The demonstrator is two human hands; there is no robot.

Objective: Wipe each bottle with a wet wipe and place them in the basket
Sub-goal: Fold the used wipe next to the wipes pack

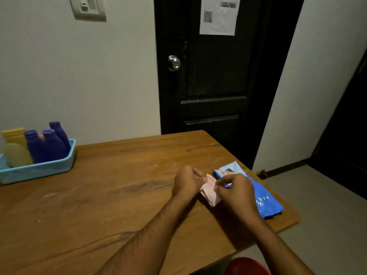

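Pinched between thumb and forefinger of the right hand (236, 187): the near corner of a pale pink wet wipe (210, 192). Closed on its far edge: the fingers (196, 172) of the left hand (187, 181), curled into a loose fist. Both grips tight, sheet folded and bunched between them, low over the table (119, 185); contact with the wood impossible to tell.

Probably folding or tidying the wipe, with the bottles (46, 146) already standing in the basket (39, 169): three purple, two yellow, something orange-pink barely showing among them. None left out on the table, so likely near the end of the task.

To do this step well: light pinches at opposite edges, pulled gently apart so the damp sheet opens flat rather than tearing; folded once or twice if meant for wiping, balled up if finished; kept off the dusty wood. Worth closing the flap of the blue wipe pack (258, 195) afterwards, to stop the rest drying out.

Pack lying flat just beyond and partly under the right hand, near the table's right edge. Basket well apart, at the far left against the wall.

Both forearms reaching forward from the lower edge, converging toward the wipe, backs of the hands up, wrists roughly straight. Left hand slightly farther from the body than the right.
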